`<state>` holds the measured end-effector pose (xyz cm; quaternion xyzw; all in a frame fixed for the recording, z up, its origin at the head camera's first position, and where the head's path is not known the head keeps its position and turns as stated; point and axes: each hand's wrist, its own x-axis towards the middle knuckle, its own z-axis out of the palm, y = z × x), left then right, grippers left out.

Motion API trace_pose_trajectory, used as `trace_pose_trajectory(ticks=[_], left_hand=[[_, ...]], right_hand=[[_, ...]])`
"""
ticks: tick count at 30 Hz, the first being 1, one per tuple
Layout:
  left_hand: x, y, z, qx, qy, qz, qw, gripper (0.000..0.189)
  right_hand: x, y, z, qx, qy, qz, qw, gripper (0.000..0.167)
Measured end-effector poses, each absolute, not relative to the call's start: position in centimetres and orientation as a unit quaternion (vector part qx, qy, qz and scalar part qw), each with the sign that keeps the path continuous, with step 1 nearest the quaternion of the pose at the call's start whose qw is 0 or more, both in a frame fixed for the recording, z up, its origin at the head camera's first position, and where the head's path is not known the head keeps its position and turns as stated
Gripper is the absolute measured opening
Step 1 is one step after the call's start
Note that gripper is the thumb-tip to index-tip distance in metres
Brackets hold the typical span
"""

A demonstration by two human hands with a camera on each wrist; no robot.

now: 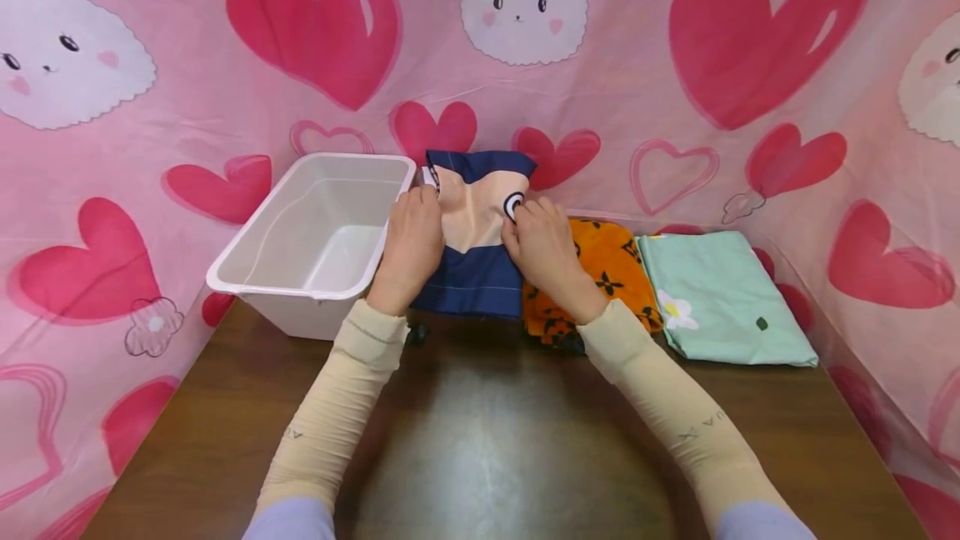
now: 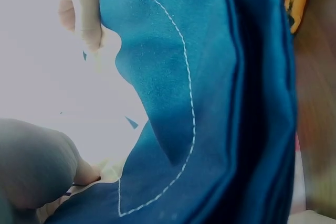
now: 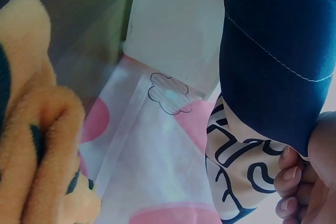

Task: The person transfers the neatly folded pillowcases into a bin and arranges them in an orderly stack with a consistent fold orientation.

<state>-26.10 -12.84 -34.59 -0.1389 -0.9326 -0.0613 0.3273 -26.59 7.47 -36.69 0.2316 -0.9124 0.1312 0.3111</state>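
Both hands hold a folded navy-and-peach cloth (image 1: pixel 472 277) up between them, in front of the back wall. My left hand (image 1: pixel 412 227) grips its left side, beside the rim of a white plastic tub (image 1: pixel 296 307). On the opposite side, my right hand (image 1: pixel 546 236) pinches the cloth near a printed black-and-white ring. White stitching runs along the navy cloth (image 2: pixel 157 51) in the left wrist view. From the right wrist, curled fingertips (image 3: pixel 287 177) show against the cloth's underside (image 3: pixel 278 40), where dark lettering is printed on the peach part.
Right of the held cloth lies a folded orange plush cloth (image 1: pixel 615 261) with dark motifs. Beside it is a folded mint-green cloth (image 1: pixel 720 298) with a white flower. Pink heart-and-rabbit fabric (image 1: pixel 615 65) walls in the brown tabletop (image 1: pixel 480 432).
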Motion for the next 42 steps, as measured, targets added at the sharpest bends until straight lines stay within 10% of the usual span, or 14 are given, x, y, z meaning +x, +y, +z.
trace_pose_trajectory(ticks=[42], left_hand=[[-25.6, -14.5, -32.6, -0.15, -0.919, -0.06, 0.359, 0.011]], right_hand=[[-26.3, 5.9, -34.3, 0.241, -0.907, 0.141, 0.315, 0.032]])
